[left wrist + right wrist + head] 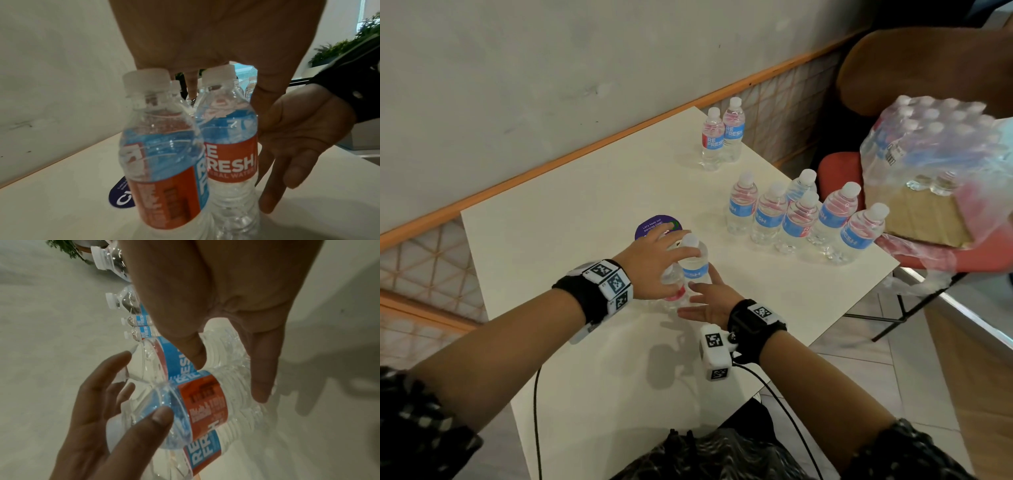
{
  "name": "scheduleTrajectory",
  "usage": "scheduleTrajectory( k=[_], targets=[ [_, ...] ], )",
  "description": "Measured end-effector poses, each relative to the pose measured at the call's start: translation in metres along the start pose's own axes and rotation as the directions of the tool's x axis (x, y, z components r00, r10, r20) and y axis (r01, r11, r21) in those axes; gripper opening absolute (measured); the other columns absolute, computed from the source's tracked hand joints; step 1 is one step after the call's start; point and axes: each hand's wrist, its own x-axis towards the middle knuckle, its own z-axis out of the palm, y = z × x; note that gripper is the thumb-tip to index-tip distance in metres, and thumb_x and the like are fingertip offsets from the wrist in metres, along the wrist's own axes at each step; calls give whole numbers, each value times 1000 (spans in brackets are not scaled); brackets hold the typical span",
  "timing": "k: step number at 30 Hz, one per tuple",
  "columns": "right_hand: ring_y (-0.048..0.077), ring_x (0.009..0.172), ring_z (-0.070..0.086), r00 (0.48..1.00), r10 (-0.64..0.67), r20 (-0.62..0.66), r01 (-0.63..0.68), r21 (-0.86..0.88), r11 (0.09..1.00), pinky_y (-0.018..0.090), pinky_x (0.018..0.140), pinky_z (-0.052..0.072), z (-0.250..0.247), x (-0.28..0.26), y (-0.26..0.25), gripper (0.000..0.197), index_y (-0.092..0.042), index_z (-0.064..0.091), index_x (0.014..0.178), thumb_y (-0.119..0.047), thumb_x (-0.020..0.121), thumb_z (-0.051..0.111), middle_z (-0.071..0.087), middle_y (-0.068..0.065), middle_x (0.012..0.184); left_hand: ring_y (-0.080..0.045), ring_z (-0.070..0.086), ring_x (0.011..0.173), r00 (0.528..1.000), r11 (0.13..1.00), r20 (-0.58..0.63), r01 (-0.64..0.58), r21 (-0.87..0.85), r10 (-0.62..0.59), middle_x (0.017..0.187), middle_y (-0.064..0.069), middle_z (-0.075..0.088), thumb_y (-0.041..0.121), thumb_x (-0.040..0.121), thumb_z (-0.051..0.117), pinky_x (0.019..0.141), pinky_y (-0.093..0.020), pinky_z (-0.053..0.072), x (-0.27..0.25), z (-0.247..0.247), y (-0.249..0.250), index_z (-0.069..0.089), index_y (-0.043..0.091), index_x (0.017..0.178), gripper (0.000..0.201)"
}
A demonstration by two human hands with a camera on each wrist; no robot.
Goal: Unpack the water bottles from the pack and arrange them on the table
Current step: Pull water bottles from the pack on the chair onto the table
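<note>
A: Nearest the camera, what are the hands doing?

B: The left hand (654,262) comes down over two bottles (686,274) standing upright and touching on the white desk (571,219). Its fingers curl around their tops and shoulders. The right hand (710,301) lies with fingers straight and spread, palm turned to the nearer bottle's lower body, holding nothing.

A: Is the right hand touching the bottle?

B: Its fingertips sit at the base; actual contact cannot be confirmed.

A: What lies just beyond?

B: A purple sticker (659,224) on the desk, partly hidden by the left hand.

A: And farther out?

B: A cluster of six bottles (801,216) stands near the desk's right edge. A pair (722,133) stands at the far corner by the wall (551,68).

A: Where is the pack?

B: The pack (935,161) sits off the desk on a red chair (839,171), its plastic torn open, with capped bottles inside.
</note>
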Motion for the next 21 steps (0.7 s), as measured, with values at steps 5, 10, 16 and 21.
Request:
scheduleTrajectory(
  k=[5, 10, 16, 21],
  targets=[
    [44, 110, 56, 999, 40, -35, -40, -9, 999, 51, 82, 53, -5, 0, -8, 74, -46, 18, 144, -5, 93, 54, 33, 23, 134, -33, 12, 146, 1000, 1000, 14, 0, -17, 0, 156, -1, 23, 58, 71, 54, 113, -53, 26, -3, -7, -4, 43, 39, 136, 69],
    [36, 88, 56, 982, -5, -191, 14, 46, 999, 51, 77, 52, -66, -15, -36, 60, -26, 30, 144, -6, 93, 55, 42, 18, 118, -31, 17, 145, 982, 999, -188, -32, -6, 30, 154, -2, 30, 53, 77, 45, 112, -56, 19, 22, -34, 28, 52, 31, 130, 57],
    [33, 90, 54, 870, -69, -488, 192, 206, 960, 49, 71, 51, -155, -46, -74, 63, -15, 26, 146, -4, 91, 56, 40, 17, 115, -32, 32, 137, 985, 991, -149, -96, -93, 82, 146, -11, 39, 31, 84, 53, 105, -44, 39, 106, -41, 91, 47, 17, 136, 54],
    [34, 120, 47, 741, -142, -656, 324, 165, 931, 48, 84, 50, -200, -67, -96, 79, -31, 21, 145, -5, 85, 64, 39, 14, 138, -29, 34, 130, 999, 997, -31, -37, -75, 35, 146, -5, 32, 23, 88, 56, 102, -44, 40, 174, -40, 135, 36, 23, 141, 57]
  ],
)
